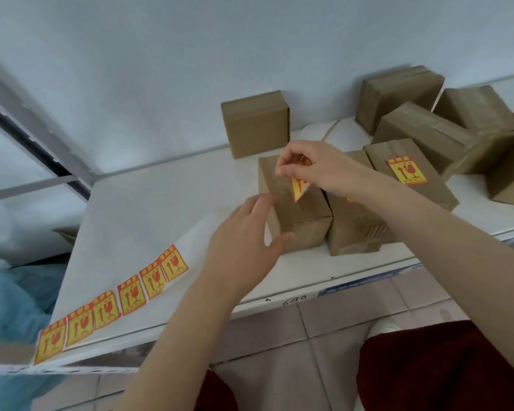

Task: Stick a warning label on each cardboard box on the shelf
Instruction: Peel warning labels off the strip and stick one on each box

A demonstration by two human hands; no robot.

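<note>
Left hand (244, 241) spreads open beside the box (297, 215); my right hand (312, 167) pinches a label (298, 188) over it, top half hidden.

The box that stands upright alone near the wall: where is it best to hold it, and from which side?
Probably grip the upright box by its two narrow side faces, coming from the front and above. It stands on edge with both sides clear of the other boxes, while its back is near the wall.
</note>
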